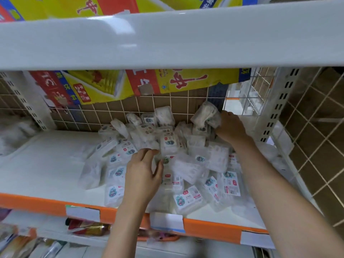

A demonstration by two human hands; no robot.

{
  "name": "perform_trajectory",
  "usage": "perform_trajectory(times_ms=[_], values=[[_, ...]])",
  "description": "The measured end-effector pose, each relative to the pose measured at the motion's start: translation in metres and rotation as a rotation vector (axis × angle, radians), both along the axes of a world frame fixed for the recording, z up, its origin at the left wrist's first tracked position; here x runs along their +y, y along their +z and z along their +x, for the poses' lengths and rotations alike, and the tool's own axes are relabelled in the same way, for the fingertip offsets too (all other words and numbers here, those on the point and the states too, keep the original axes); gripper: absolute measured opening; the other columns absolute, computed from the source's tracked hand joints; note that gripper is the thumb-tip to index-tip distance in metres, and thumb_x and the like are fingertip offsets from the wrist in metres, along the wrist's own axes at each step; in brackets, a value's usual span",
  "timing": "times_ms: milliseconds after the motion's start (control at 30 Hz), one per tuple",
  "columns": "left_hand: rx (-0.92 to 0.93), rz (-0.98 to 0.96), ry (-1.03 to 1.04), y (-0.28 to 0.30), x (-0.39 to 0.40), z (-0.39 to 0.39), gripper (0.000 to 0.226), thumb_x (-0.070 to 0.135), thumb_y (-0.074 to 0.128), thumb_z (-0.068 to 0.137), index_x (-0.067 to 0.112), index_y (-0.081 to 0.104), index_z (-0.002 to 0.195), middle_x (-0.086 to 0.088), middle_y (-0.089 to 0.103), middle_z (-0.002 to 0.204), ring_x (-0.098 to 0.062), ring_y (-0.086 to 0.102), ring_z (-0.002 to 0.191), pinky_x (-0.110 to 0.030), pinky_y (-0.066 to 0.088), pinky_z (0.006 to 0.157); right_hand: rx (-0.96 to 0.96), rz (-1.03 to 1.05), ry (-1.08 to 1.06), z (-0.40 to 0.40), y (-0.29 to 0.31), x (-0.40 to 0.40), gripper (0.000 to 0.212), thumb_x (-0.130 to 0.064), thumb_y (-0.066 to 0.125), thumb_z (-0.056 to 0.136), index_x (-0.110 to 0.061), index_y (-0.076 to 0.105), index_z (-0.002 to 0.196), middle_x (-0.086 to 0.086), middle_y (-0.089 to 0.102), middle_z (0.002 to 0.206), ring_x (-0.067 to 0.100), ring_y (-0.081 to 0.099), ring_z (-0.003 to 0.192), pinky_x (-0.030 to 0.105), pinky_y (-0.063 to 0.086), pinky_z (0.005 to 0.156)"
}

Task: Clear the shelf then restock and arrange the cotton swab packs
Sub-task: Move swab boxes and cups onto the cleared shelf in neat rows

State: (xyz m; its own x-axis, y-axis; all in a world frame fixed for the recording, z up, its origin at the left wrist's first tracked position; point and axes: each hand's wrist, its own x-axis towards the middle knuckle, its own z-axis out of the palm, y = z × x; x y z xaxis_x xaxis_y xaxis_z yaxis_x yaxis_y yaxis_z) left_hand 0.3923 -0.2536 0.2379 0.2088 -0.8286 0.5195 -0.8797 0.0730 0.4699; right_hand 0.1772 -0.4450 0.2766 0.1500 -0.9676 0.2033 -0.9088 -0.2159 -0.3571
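Nearest you ran the orange shelf lip [210,229] with its white price tags [82,213], whose print was too blurred to read. Just behind it, the white shelf [46,164] carried a loose heap of cotton swab packs [188,200], clear plastic with white labels showing a small cartoon figure, a red square mark and a barcode (the lettering itself was too small to make out).

Your left hand [143,173] lay on the heap's left-centre, fingers bent and pinching the lower edge of an upright pack [168,146] just beyond its fingertips. More packs lay flat under and to either side of that hand.

Farther back and to the right of that grip, your right hand [229,125] was curled round a bundle of packs [205,115] lifted off the pile at the rear right corner, close to the wire grid back [111,110]. The bundle was tilted, its labels turned away from you.

Beyond both hands, flattened yellow and red cartons [178,81] hung behind the grid, with large red Chinese characters, one of them "中". Above them the upper white shelf [167,40] crossed the whole view.
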Motion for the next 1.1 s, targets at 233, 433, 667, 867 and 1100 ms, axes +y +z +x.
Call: perform_trajectory(times_ms=[233, 433, 667, 867, 1100], values=[[-0.025, -0.009, -0.068, 0.004, -0.016, -0.011, 0.042, 0.038, 0.042, 0.085, 0.010, 0.064, 0.107, -0.007, 0.063, 0.103, -0.029, 0.059, 0.094, -0.039, 0.050, 0.078, -0.039, -0.097, 0.039, -0.008, -0.003, 0.001, 0.042, -0.012, 0.064, 0.079, 0.000, 0.049, 0.117, 0.021, 0.051, 0.109, 0.038, 0.050, 0.103, 0.036, 0.040, 0.076], [-0.030, -0.021, -0.106, 0.005, -0.026, -0.019, 0.044, 0.039, 0.042, 0.085, 0.010, 0.064, 0.109, -0.007, 0.063, 0.104, -0.030, 0.059, 0.095, -0.040, 0.051, 0.079, -0.108, -0.179, 0.068, -0.009, 0.007, 0.012, 0.053, -0.008, 0.064, 0.077, -0.005, 0.047, 0.127, 0.017, 0.046, 0.110, 0.035, 0.048, 0.100, 0.032, 0.036, 0.073], [-0.068, -0.050, -0.139, 0.008, -0.046, -0.021, 0.044, 0.037, 0.043, 0.082, 0.007, 0.065, 0.105, -0.012, 0.065, 0.102, -0.035, 0.061, 0.090, -0.041, 0.053, 0.075, -0.230, -0.152, -0.021, -0.026, 0.001, 0.054, 0.050, -0.015, 0.065, 0.080, -0.008, 0.047, 0.126, 0.014, 0.045, 0.111, 0.030, 0.048, 0.100, 0.028, 0.035, 0.074], [-0.156, 0.088, -0.192, 0.041, -0.099, -0.048, 0.047, 0.036, 0.048, 0.089, 0.008, 0.051, 0.126, -0.014, 0.053, 0.119, -0.035, 0.050, 0.108, -0.039, 0.042, 0.084, -0.299, -0.224, -0.087, -0.044, -0.014, 0.093, 0.060, -0.013, 0.067, 0.080, -0.008, 0.044, 0.136, 0.014, 0.048, 0.119, 0.027, 0.047, 0.111, 0.019, 0.030, 0.081], [-0.305, 0.337, -0.163, 0.054, -0.175, -0.079, 0.066, 0.046, 0.056, 0.087, 0.010, 0.032, 0.138, -0.015, 0.042, 0.137, -0.035, 0.038, 0.127, -0.045, 0.035, 0.102, -0.372, -0.247, -0.117, -0.050, -0.023, 0.132, 0.063, -0.016, 0.070, 0.082, -0.009, 0.042, 0.138, 0.014, 0.045, 0.128, 0.027, 0.046, 0.117, 0.026, 0.033, 0.092]])
